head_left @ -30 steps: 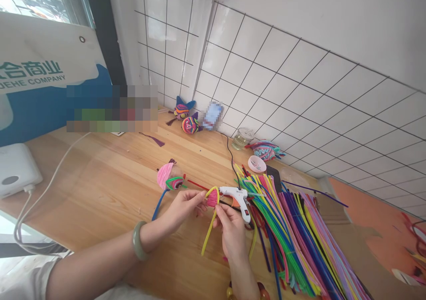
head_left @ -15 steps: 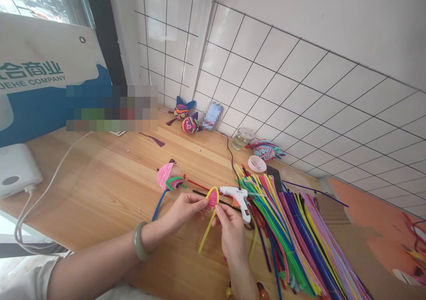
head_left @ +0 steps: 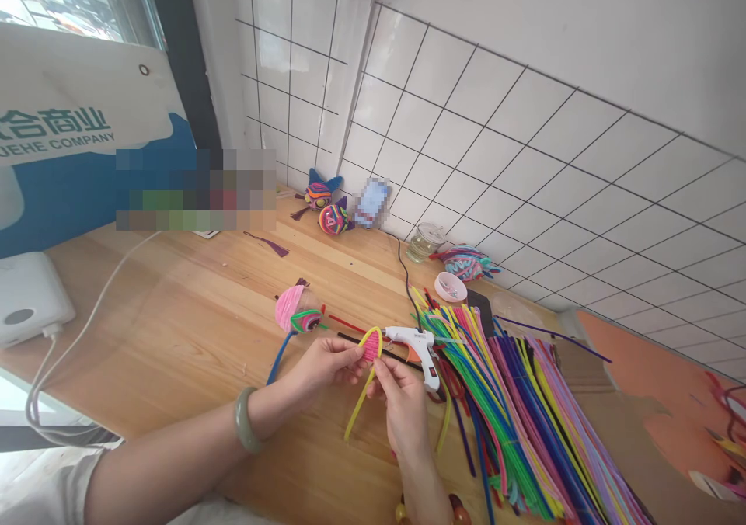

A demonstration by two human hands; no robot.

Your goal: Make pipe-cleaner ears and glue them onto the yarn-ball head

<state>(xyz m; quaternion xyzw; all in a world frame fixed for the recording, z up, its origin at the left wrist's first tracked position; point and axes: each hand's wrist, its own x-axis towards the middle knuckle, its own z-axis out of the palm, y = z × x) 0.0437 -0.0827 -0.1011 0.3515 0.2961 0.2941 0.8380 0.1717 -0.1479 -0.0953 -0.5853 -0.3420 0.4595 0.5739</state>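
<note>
Between my two hands is a small pink pipe-cleaner piece (head_left: 371, 345) with a yellow pipe cleaner (head_left: 360, 405) bent around its rounded top; the loose yellow tail hangs down toward the table. My left hand (head_left: 335, 360) pinches the left edge of the piece. On the right edge, the thumb and fingers of my right hand (head_left: 399, 393) press the yellow strand against the pink. Just beyond lies a white glue gun (head_left: 413, 340) with an orange trigger. A ball (head_left: 297, 307), partly covered in pink with a green-edged eye shape, rests to the left.
A large heap of coloured pipe cleaners (head_left: 524, 408) spreads over the right side. Toward the wall stand a glass jar (head_left: 425, 243), a pink dish (head_left: 451, 286) and finished colourful figures (head_left: 333, 216). A black cord (head_left: 404, 272) runs to the glue gun. A white device (head_left: 35, 300) sits far left.
Both hands hold nearly the same pose. The loose end of the yellow pipe cleaner has swung very slightly left.
</note>
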